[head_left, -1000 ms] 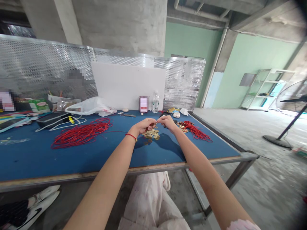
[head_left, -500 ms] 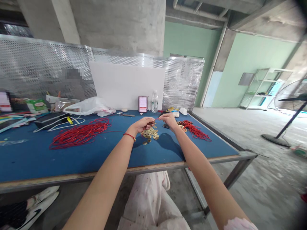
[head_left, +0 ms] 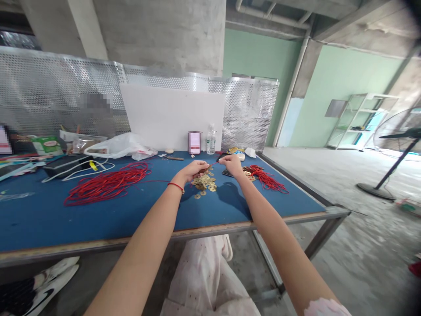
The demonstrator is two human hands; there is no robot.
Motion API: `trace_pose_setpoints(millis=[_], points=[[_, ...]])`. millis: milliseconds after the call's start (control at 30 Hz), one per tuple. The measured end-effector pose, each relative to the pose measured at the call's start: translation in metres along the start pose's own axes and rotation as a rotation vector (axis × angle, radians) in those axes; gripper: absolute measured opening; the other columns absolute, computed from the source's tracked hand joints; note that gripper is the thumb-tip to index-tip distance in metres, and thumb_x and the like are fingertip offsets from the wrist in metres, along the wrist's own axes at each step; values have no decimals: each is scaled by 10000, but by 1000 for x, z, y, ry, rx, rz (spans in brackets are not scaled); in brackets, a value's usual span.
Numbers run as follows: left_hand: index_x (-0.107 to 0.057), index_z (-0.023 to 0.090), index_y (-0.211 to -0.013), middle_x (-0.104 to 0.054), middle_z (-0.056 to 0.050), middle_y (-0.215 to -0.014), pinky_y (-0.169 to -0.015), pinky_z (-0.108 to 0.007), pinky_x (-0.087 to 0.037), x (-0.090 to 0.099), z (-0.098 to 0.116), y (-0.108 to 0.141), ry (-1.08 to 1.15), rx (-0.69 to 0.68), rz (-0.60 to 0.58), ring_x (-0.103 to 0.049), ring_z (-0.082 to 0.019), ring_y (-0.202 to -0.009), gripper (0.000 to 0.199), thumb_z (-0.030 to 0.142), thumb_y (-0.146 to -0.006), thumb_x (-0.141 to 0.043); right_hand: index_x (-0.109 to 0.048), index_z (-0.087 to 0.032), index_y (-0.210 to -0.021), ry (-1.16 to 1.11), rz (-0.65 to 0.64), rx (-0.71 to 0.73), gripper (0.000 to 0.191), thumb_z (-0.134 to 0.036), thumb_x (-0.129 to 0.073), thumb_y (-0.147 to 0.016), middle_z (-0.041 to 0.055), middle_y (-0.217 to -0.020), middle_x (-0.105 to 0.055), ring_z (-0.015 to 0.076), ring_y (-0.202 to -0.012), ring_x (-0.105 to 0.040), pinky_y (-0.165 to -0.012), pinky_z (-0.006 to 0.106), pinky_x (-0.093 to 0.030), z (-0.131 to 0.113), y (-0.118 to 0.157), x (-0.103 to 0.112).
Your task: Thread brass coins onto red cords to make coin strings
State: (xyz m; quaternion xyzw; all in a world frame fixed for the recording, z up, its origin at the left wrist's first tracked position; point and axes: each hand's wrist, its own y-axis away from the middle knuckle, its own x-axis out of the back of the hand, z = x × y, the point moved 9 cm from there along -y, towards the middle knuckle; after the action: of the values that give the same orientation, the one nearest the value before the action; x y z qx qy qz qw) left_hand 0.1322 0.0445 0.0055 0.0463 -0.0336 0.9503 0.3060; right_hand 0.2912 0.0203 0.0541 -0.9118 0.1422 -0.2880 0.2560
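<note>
My left hand (head_left: 194, 171) is closed in a pinch above a pile of brass-coloured coins (head_left: 204, 182) with holes. Facing it, my right hand (head_left: 232, 164) pinches the end of a thin red cord (head_left: 214, 163), which runs taut across the small gap to my left fingers. Whether a coin is also between the left fingers I cannot tell. From the left wrist side, a strand leads back to a large loose bundle of red cord (head_left: 108, 184) on the blue table (head_left: 138, 221). Just right of my right hand lie finished-looking red cords (head_left: 267, 178) with coins at one end.
Behind the hands stand a phone (head_left: 194, 143) and a clear bottle (head_left: 211, 141). A white plastic bag (head_left: 121, 145), a black box (head_left: 67, 166) with a white cable and a thin tool (head_left: 174, 158) lie farther left. A standing fan (head_left: 383, 184) is off to the right.
Both hands keep their pinch on the red cord, with only slight finger movement. The whole view has shifted a little.
</note>
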Motion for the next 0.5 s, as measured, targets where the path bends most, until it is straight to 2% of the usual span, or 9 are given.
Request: trace_pose_setpoints(millis=[67,200,333,400,500], points=[[-544,139,-694,-494,1,-595,-384,-179,-224,2,-1,0,-57,3,36,-364,-61,-418,316,379,-736,-746,-732,-180,-637,100,-39,-7,162,-266,-608,-696,22,-600,-656,160,-632,-566,-615,259,-381,2,2,-2],[-533,146,-646,-466,15,-547,-402,-193,-254,5,1,1,-198,-33,86,-388,-79,-430,322,384,-748,-725,-746,-177,-716,145,-233,-26,177,-231,-578,-731,26,-660,-681,169,-656,-602,-657,261,-426,9,7,-22],[-540,146,-648,-462,17,-540,-397,-199,-238,5,-1,1,-275,-13,96,-362,-74,-408,298,370,-783,-684,-747,-168,-838,-55,-313,179,232,-269,-543,-797,40,-874,-728,181,-856,-635,-812,271,-454,-10,9,-37],[-547,146,-655,-460,19,-543,-395,-199,-231,3,-2,1,-281,-2,83,-342,-67,-399,290,367,-790,-677,-742,-156,-831,-130,-401,218,248,-308,-548,-806,36,-821,-727,176,-805,-637,-777,267,-466,-14,13,-46],[-559,144,-653,-446,22,-529,-391,-199,-223,1,-1,2,-278,6,82,-341,-67,-396,300,380,-783,-692,-731,-142,-753,-172,-485,158,233,-333,-599,-769,30,-691,-706,161,-665,-620,-652,250,-463,-9,17,-55]])
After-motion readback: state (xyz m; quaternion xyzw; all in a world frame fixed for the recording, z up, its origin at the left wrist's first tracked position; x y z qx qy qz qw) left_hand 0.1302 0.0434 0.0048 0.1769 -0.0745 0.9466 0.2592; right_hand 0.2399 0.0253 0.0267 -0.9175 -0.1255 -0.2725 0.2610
